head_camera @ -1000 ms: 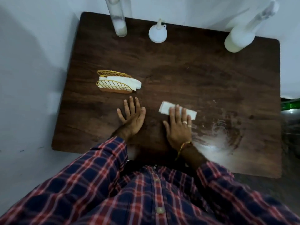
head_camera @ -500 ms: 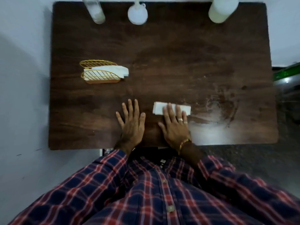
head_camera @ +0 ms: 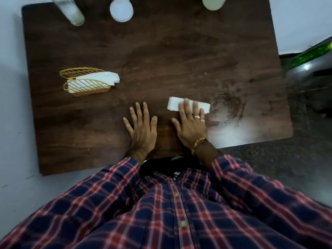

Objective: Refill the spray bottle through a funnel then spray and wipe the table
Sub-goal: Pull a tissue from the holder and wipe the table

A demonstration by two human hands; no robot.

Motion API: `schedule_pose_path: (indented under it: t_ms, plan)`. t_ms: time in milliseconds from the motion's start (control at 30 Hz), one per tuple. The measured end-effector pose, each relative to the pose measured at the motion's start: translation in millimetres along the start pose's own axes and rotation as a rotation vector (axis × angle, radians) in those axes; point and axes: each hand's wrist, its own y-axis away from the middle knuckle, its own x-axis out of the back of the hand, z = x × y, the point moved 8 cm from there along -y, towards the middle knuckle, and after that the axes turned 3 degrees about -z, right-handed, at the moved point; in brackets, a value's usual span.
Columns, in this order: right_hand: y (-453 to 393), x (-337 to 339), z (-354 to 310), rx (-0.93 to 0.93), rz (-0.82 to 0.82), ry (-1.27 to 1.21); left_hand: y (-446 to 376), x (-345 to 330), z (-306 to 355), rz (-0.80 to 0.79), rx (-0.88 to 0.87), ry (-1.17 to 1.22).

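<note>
right hand (head_camera: pixel 190 123) lies flat, fingers straight, pressing the folded tissue (head_camera: pixel 188 106) onto the table (head_camera: pixel 161 51) near its front edge, just beside the wet smear (head_camera: pixel 228 108) (wiping stage, i'd judge). left hand (head_camera: pixel 142 126) is spread flat, empty, likely bracing. spray bottle (head_camera: pixel 213 2) parked at the back edge, funnel (head_camera: pixel 121 9) too.

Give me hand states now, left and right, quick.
Left hand: open, flat on the table, holding nothing.
Right hand: open, straight fingers pressing the folded tissue onto the table.
</note>
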Motion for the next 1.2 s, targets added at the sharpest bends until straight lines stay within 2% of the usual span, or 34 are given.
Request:
schedule_pose_path:
  t_ms: [133, 200, 300, 367, 400, 500, 567, 633, 733, 800, 867, 967, 1033, 1100, 1133, 1200]
  plan:
    - [5.1, -6.9, -36.1, 0.224, -0.003, 0.054, -12.1, 8.1, 13.2, 0.019, 0.01, 0.017]
    - [33.2, -21.7, -24.4, 0.275, -0.057, 0.107, -22.3, 13.6, 14.8, 0.027, 0.031, 0.031]
    - [35.5, -12.1, 35.9, 0.067, 0.001, 0.044, -39.3, 24.1, 20.1, 0.041, 0.055, 0.016]
    - [5.6, 4.7, 67.2, -0.111, 0.032, -0.03, -51.1, 27.6, 28.2, 0.032, 0.05, 0.007]
    - [-14.3, 14.1, 71.1, -0.144, 0.048, -0.052, -56.6, 28.0, 33.7, 0.026, 0.051, 0.001]
    - [-50.4, 27.1, 34.4, 0.003, 0.032, -0.018, -70.1, 28.7, 48.2, 0.015, 0.099, -0.001]
    - [-36.4, 15.2, 5.6, 0.161, 0.002, 0.038, -77.0, 28.3, 54.1, 0.009, 0.136, 0.001]
    - [-11.2, 3.7, 6.5, 0.215, -0.027, 0.078, -83.2, 23.9, 55.6, -0.022, 0.156, -0.025]
    - [-14.4, 12.9, 48.5, 0.073, -0.004, 0.041, -87.5, 16.1, 53.0, -0.075, 0.165, -0.102]
    - [-47.6, 29.9, 72.8, -0.077, 0.005, -0.023, -90.0, 11.8, 51.0, -0.126, 0.173, -0.116]
    - [-91.0, 53.6, 74.0, -0.135, 0.048, -0.08, -93.3, 10.1, 50.1, -0.178, 0.186, -0.103]
    - [-132.7, 68.8, 28.7, 0.032, 0.012, -0.034, -97.1, 10.1, 49.1, -0.234, 0.224, -0.07]
    - [-123.4, 56.7, -0.3, 0.205, -0.016, 0.044, -97.8, 8.6, 47.9, -0.223, 0.228, -0.088]
    - [-98.8, 43.7, -4.5, 0.295, -0.025, 0.09, -97.3, 10.8, 46.5, -0.175, 0.214, -0.131]
    - [-90.8, 40.6, 3.5, 0.288, -0.026, 0.094, -98.5, 11.3, 44.2, -0.17, 0.205, -0.144]
    - [-95.2, 44.8, 32.8, 0.163, -0.005, 0.065, -102.3, 12.4, 42.9, -0.199, 0.193, -0.126]
